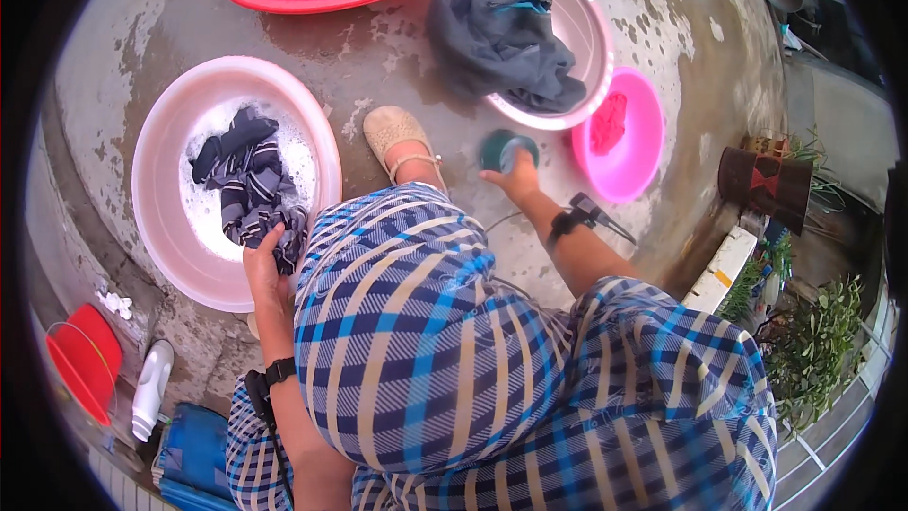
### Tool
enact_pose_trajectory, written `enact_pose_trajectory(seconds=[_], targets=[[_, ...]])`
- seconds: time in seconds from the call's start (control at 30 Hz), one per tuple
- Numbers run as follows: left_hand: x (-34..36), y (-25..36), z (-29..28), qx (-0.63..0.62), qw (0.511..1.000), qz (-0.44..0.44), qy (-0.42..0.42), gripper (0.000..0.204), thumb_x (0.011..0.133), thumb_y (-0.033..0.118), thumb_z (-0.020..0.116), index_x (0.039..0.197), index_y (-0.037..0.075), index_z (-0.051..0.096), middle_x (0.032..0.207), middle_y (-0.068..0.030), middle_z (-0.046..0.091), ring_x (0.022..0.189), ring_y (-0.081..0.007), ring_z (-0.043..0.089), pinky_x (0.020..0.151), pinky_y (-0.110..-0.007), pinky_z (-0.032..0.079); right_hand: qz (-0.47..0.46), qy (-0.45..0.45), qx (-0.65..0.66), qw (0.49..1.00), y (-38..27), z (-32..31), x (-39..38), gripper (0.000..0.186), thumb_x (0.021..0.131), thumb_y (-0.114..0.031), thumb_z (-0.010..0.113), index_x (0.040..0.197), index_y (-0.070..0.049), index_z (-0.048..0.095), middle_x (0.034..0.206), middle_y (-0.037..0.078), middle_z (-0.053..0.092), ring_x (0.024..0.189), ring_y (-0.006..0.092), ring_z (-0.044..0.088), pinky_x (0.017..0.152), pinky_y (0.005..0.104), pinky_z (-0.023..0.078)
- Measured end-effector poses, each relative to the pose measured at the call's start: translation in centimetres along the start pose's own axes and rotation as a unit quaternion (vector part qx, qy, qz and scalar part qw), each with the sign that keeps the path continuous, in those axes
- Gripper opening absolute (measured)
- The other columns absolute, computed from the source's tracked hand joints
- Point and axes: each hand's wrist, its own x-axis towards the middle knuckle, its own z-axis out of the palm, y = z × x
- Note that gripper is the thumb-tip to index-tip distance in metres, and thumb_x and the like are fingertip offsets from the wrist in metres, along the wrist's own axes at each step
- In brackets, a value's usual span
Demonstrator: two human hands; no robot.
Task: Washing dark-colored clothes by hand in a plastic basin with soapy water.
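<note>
In the foamy water of a pale pink basin [156,147] on the left lies a dark striped garment [251,180]. My left hand [265,260] is closed on the garment's near end at the basin's rim. My right hand [515,175] reaches out in front of me, at a small round dark green dish [492,147] on the floor. Something pale bluish shows in the dish beside the fingers. The thumb sticks out to the left, but blur hides how the other fingers are placed.
A red tub [331,2] with clothes stands at the back. Right of it, grey clothing [506,38] hangs over a pale basin [596,28]. A bright pink basin [643,156] holds red cloth [608,123]. A white bottle [151,388] and red bucket [85,360] sit at lower left.
</note>
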Motion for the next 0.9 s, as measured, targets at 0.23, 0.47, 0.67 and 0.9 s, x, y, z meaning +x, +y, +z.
enact_pose_trajectory(seconds=[0.23, 0.47, 0.67, 0.9], targets=[[-0.5, 0.6, 0.8, 0.027, 0.999, -0.023, 0.014, 0.035, 0.074, 0.003, 0.071, 0.107, -0.001, 0.061, 0.095, -0.0088, 0.066, 0.079, -0.0196, 0.065, 0.073, -0.031, 0.053, 0.093, 0.000, 0.020, 0.995, -0.7, 0.3, 3.0, 0.117, 0.052, -0.051, 0.086, 0.138, 0.006, 0.031, 0.137, 0.026, 0.039, 0.126, 0.0377, 0.042, 0.104, 0.0381, 0.037], [0.2, 0.2, 0.8, 0.039, 0.999, -0.026, 0.000, 0.034, 0.073, 0.004, 0.072, 0.105, 0.000, 0.061, 0.093, -0.0078, 0.066, 0.078, -0.0182, 0.065, 0.070, -0.030, 0.052, 0.065, -0.120, 0.004, 0.991, -0.7, 0.1, 4.1, 0.080, 0.059, -0.031, 0.081, 0.124, 0.004, 0.049, 0.126, 0.026, 0.050, 0.116, 0.0375, 0.050, 0.096, 0.0395, 0.043], [0.9, -0.7, -0.1, 0.017, 1.000, -0.020, 0.004, 0.034, 0.073, 0.004, 0.072, 0.105, 0.001, 0.061, 0.091, -0.0070, 0.065, 0.076, -0.0179, 0.064, 0.070, -0.030, 0.052, 0.018, -0.068, -0.096, 0.993, -1.6, 0.7, 2.3, 0.067, 0.068, -0.030, 0.077, 0.120, 0.002, 0.051, 0.126, 0.025, 0.048, 0.112, 0.0419, 0.051, 0.093, 0.0429, 0.045], [1.1, -0.9, -0.4, 0.006, 1.000, -0.016, -0.007, 0.034, 0.073, 0.004, 0.071, 0.106, 0.001, 0.061, 0.093, -0.0069, 0.066, 0.078, -0.0181, 0.064, 0.072, -0.030, 0.052, 0.036, -0.025, -0.099, 0.994, -0.4, 1.5, 2.8, 0.070, 0.070, -0.030, 0.079, 0.122, 0.003, 0.046, 0.126, 0.029, 0.044, 0.110, 0.0450, 0.051, 0.094, 0.0455, 0.044]])
